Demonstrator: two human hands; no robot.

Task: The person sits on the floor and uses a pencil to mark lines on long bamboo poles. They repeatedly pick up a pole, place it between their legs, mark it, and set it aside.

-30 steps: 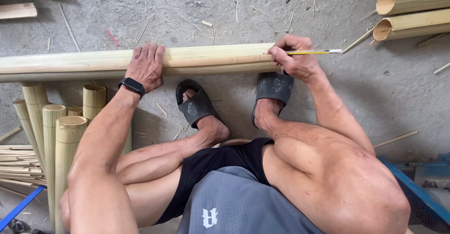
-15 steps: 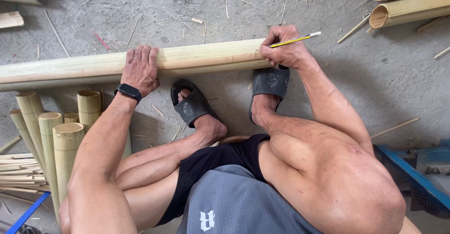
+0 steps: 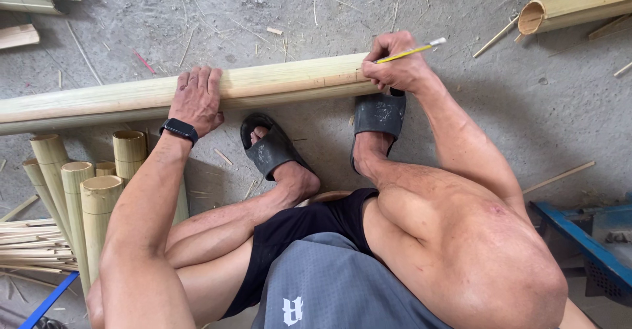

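Observation:
A long pale bamboo pole [image 3: 276, 82] lies across the concrete floor in front of my feet. My left hand [image 3: 197, 98], with a black band on the wrist, presses flat on top of the pole near its middle. My right hand [image 3: 398, 65] grips a yellow pencil [image 3: 411, 52] at the pole's right end, with the tip against the bamboo. Both feet in black sandals [image 3: 378, 115] sit just below the pole.
Several upright cut bamboo tubes [image 3: 82, 194] stand at my left, with thin bamboo strips [image 3: 26, 246] beside them. Two more bamboo tubes [image 3: 573, 3] lie at the top right. A blue frame [image 3: 579, 237] sits at the right. Splinters litter the floor.
My right hand has tilted the pencil more steeply and brought its tip onto the pole's end. My left hand stays pressed on the pole.

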